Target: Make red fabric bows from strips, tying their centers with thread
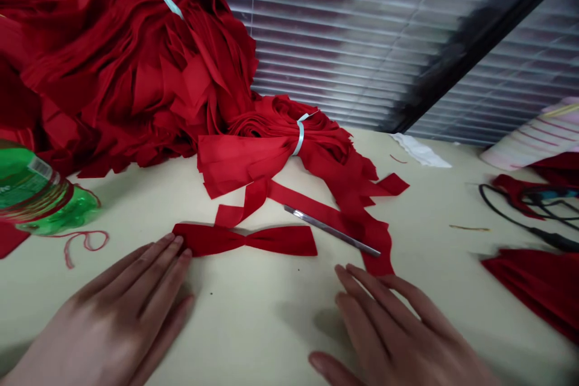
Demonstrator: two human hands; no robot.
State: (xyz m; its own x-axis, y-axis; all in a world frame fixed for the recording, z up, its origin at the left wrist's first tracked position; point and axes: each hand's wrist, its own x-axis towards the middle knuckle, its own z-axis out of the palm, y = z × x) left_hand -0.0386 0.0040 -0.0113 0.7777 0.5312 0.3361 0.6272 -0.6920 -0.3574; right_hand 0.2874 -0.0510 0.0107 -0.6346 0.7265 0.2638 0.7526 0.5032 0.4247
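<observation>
One red bow-shaped piece (pixel 280 241), narrowed at its middle, lies flat on the worktop (pixel 253 313) ahead of two hands set well apart. The left hand (pixel 120 313), flat, has fingertips over the piece's left end; the right hand (pixel 393 329) — fingers slightly spread, grasping nothing — is nearest one red strip (pixel 381 260). One slim metal tool (pixel 332 231) lies across red cloth. Behind are two red bundles (pixel 149 84), each with one pale-blue tie (pixel 299 136) — and one green bottle (pixel 85 205) at left.
</observation>
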